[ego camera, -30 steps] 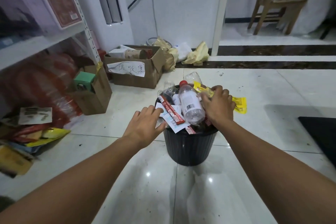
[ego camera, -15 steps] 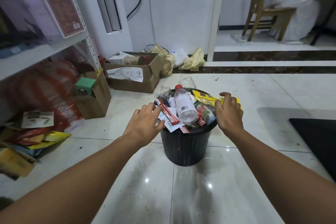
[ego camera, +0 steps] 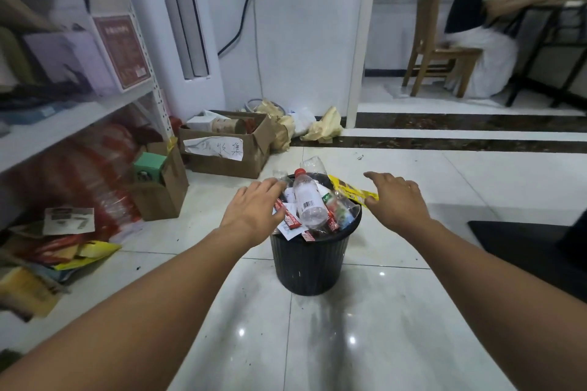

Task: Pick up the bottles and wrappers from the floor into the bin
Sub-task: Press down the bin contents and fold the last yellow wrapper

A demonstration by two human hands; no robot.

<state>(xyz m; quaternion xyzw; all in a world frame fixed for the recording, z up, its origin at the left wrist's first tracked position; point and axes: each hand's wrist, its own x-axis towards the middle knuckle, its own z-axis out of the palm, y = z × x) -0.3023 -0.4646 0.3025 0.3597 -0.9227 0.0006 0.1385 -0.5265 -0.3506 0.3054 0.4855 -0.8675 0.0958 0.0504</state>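
My right hand point(ego camera: 398, 200) has lifted off the heap and now hovers spread and empty beside the bin point(ego camera: 309, 259); my left hand point(ego camera: 255, 209), also loose, rests at its rim. Bottles point(ego camera: 308, 200) and wrappers point(ego camera: 352, 191) sit piled inside, so collecting looks done.

One black bin point(ego camera: 309, 260), two cardboard boxes point(ego camera: 222, 149) point(ego camera: 165, 190), one wooden chair point(ego camera: 441, 51), two hands point(ego camera: 254, 211) point(ego camera: 397, 201).
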